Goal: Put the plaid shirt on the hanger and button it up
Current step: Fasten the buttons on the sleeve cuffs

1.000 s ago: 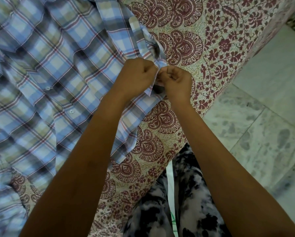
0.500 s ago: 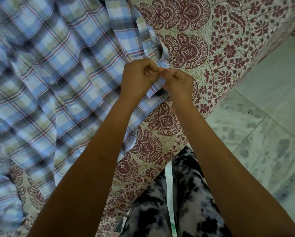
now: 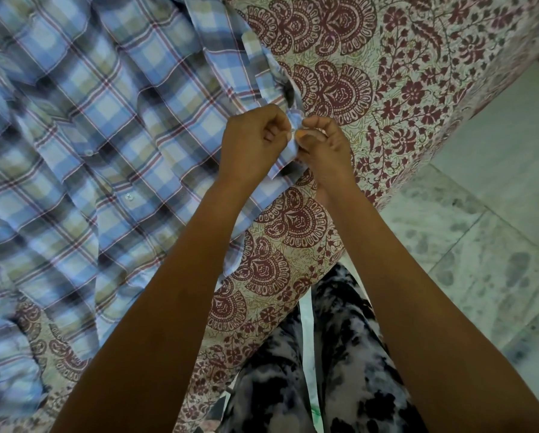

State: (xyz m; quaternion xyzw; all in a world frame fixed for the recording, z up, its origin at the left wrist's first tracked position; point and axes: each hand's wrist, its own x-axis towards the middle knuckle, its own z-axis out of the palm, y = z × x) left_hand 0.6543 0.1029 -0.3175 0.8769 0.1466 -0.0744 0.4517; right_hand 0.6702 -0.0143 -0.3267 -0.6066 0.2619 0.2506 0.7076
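Plaid shirt (image 3: 106,135) edge in the fingertip pinch of both hands: left hand (image 3: 250,142), right hand (image 3: 326,148).

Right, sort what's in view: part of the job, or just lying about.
Job: shirt; left hand and right hand, both pinching its edge.
Lying about: sheet, floor.

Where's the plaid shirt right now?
Head view: the plaid shirt lies spread over the left side of the printed bedsheet, its right edge pinched between the left hand and right hand near frame centre.
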